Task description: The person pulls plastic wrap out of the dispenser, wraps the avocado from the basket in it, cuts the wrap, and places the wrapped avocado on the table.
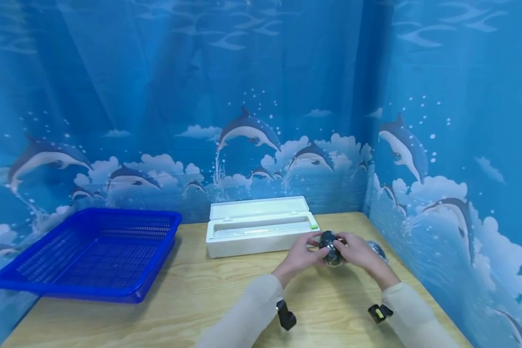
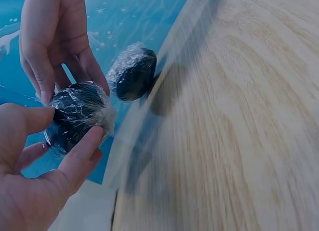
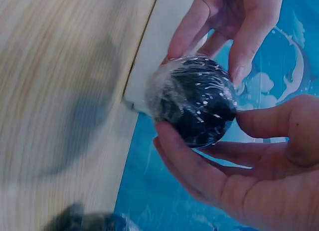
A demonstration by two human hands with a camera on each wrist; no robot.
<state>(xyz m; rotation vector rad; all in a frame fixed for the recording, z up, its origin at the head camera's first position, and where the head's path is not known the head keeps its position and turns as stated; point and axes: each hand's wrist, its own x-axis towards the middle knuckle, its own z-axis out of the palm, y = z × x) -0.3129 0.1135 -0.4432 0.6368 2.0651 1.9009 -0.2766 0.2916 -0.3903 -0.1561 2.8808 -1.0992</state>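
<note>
Both hands hold one dark, rounded thing wrapped in clear cling film (image 1: 330, 249). My left hand (image 1: 302, 253) grips it from the left, with thumb and fingers on the film in the left wrist view. From the other side my right hand (image 1: 358, 251) pinches it between thumb and fingers. The film looks bunched and whitish on one side of the wrapped ball (image 3: 194, 101). A second dark, film-wrapped thing (image 2: 133, 72) rests on the table near its right edge, partly behind the right hand in the head view.
A long white cling film box (image 1: 252, 246) with its lid raised and a green piece (image 1: 314, 226) at its right end stands at the back. At the left is a blue plastic basket (image 1: 132, 292). Dolphin-print curtains (image 1: 252, 145) border the wooden table (image 1: 200, 280).
</note>
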